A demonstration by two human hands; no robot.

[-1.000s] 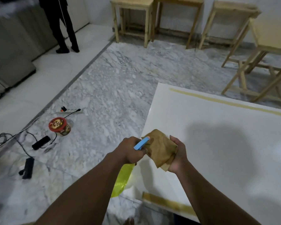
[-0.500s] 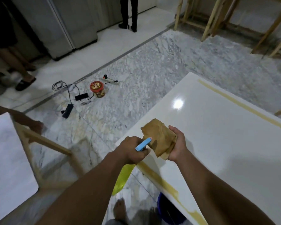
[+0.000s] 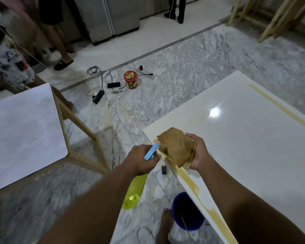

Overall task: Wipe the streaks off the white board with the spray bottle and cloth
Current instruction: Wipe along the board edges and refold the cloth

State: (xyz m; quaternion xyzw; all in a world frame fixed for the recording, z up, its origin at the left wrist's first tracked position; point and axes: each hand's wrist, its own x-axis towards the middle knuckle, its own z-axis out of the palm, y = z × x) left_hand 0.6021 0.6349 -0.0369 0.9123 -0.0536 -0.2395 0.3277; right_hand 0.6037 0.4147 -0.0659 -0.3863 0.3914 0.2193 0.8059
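Fingers point(image 3: 153, 158) of the left hand point(image 3: 139, 161) curl around the blue head of a translucent yellow plastic spray bottle point(image 3: 133, 194), whose body hangs toward 6 o'clock and whose nozzle points toward 1 o'clock at a folded brown cloth point(image 3: 176, 148). The right hand point(image 3: 199, 154) grips this cloth from 3 o'clock, above the near corner of the glossy white board point(image 3: 245, 147), where a yellowish streak point(image 3: 192, 184) runs along the edge.

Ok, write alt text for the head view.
A left hand grips a yellow spray bottle, its blue nozzle aimed at a folded brown cloth held in the right hand over the near corner of a glossy white board. Yellowish streaks run along the board's edges; a blue bucket stands on the marble floor below.
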